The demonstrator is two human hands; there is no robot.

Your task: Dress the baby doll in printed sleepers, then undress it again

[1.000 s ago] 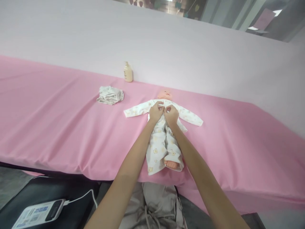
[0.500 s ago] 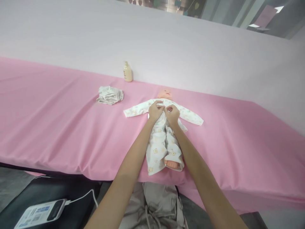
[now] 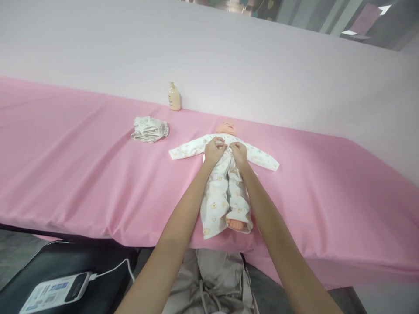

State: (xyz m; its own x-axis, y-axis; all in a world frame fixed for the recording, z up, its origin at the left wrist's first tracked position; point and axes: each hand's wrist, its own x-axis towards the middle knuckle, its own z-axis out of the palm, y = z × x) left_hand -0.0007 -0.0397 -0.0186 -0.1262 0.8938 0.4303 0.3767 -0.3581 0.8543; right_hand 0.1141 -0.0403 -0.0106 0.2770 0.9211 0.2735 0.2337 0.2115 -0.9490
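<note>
A baby doll (image 3: 228, 127) lies on its back on a pink-covered table, head toward the wall. It wears a white printed top (image 3: 191, 148), sleeves spread wide, and matching pants (image 3: 216, 203); one bare foot shows at a pant cuff. Over the doll's chest, my left hand (image 3: 214, 149) pinches the front of the top, fingers closed. Close beside it, my right hand (image 3: 238, 152) also has its fingertips pinched on the top's front. The small bit of cloth between my fingertips is too fine to make out.
A folded stack of whitish cloth (image 3: 150, 129) lies left of the doll. Behind it a cream pump bottle (image 3: 174, 97) stands against the wall. The pink cover (image 3: 81, 174) drapes over the near edge. A white power bank (image 3: 55, 293) with a cable rests on a black chair.
My right hand has turned slightly and shifted a little right and up, with its fingers closer together. My left hand stays nearly in place at the top's front.
</note>
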